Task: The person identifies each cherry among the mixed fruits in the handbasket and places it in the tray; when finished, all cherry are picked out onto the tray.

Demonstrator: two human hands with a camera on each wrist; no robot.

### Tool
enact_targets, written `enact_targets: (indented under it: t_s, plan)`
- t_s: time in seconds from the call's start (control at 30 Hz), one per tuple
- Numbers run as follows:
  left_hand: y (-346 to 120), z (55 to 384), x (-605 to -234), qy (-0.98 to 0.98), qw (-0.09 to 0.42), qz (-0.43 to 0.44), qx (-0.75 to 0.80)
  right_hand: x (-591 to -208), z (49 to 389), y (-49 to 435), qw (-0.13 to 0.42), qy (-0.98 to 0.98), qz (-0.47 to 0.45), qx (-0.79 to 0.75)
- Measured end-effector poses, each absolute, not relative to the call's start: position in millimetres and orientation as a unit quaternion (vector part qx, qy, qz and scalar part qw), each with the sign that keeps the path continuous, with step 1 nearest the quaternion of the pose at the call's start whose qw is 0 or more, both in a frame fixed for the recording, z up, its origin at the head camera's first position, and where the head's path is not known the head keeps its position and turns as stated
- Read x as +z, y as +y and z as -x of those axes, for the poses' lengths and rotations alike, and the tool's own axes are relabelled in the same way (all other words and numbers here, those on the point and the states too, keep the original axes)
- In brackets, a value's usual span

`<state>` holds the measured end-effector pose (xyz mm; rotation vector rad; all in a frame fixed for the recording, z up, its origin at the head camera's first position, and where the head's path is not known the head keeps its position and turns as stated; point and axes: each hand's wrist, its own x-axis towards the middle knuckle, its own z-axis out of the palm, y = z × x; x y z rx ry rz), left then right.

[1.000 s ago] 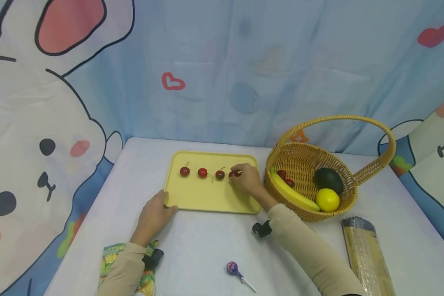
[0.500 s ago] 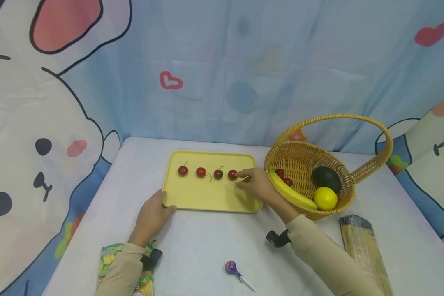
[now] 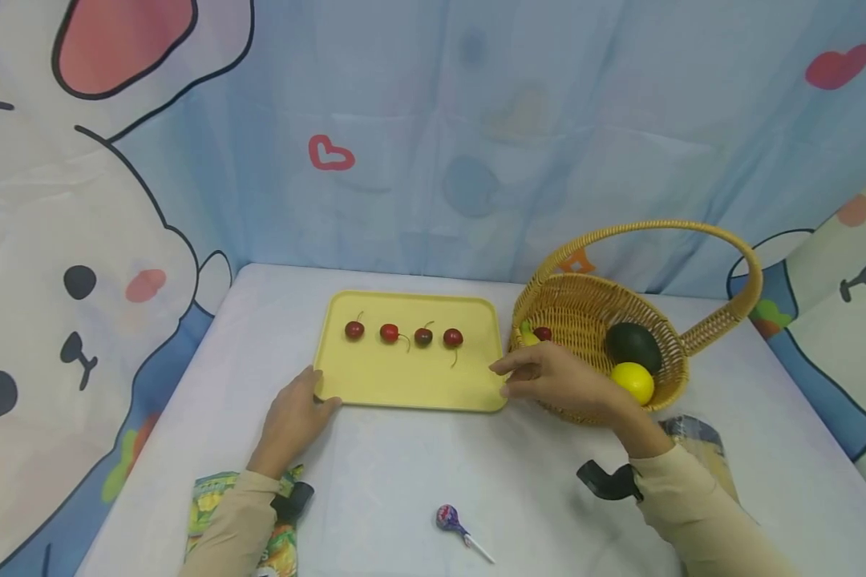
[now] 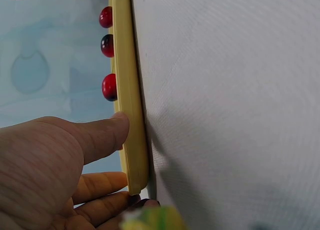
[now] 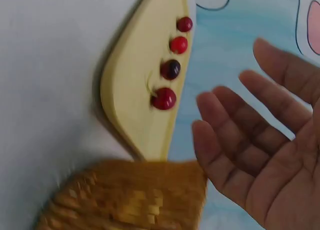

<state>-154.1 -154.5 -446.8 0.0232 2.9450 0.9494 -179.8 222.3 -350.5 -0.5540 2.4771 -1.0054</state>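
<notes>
A yellow tray lies on the white table with several red cherries in a row along its far half. The rightmost cherry has its stem pointing toward the near side. My left hand holds the tray's near left corner; in the left wrist view the thumb lies against the rim and the fingers reach round the corner. Over the front of the wicker basket, near the tray's right edge, is my right hand, holding nothing, its fingers loosely spread in the right wrist view.
Inside the basket are a lemon, a dark green avocado, a cherry and a mostly hidden banana. A lollipop lies near the front. A colourful packet sits under the left forearm; a clear-wrapped bundle is at right.
My right hand has let go of the rightmost cherry, leaving it on the tray, and moved right to the basket's front. My left hand stays at the tray corner.
</notes>
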Motion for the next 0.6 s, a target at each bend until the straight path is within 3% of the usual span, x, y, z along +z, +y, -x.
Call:
enact_targets:
  t_s: [0.17, 0.33, 0.6]
  plan:
    - [-154.4, 153.7, -445.2, 0.952, 0.022, -0.008, 0.304, -339.6, 188.2, 252.9, 0.233, 0.884, 0.235, -0.331]
    - [-154.6, 153.5, -444.0, 0.951, 0.033, -0.001, 0.306, -336.4, 204.9, 281.0, 0.257, 0.875, 0.189, -0.364]
    - [-153.8, 152.3, -445.4, 0.95, 0.027, -0.004, 0.31, -340.9, 236.7, 312.2, 0.222, 0.895, 0.107, -0.371]
